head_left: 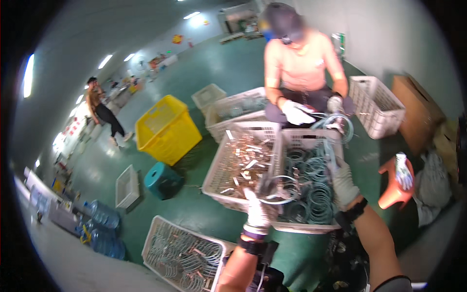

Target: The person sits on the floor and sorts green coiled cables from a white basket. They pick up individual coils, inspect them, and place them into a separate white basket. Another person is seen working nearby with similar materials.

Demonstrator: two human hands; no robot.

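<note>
My left hand (257, 212), in a white glove, is closed on a pale coiled tube (286, 200) above the border of two crates. My gloved right hand (345, 185) is over the right edge of the right crate (306, 228); blur hides its fingertips and whether they hold anything. Many grey-green coiled tubes (320, 202) lie in that crate. Small copper-coloured and silvery pieces (249, 156) fill part of the left crate (210, 186). Across from me, a seated co-worker's gloved hands (297, 113) handle another coiled tube (349, 130).
Another crate (152, 228) of coils stands low on the left. Beyond are a teal stool (163, 181), a yellow bin (177, 138) and more pale crates (214, 121). An orange stool (396, 192) with a glove on it stands to my right. A person (103, 109) walks far left.
</note>
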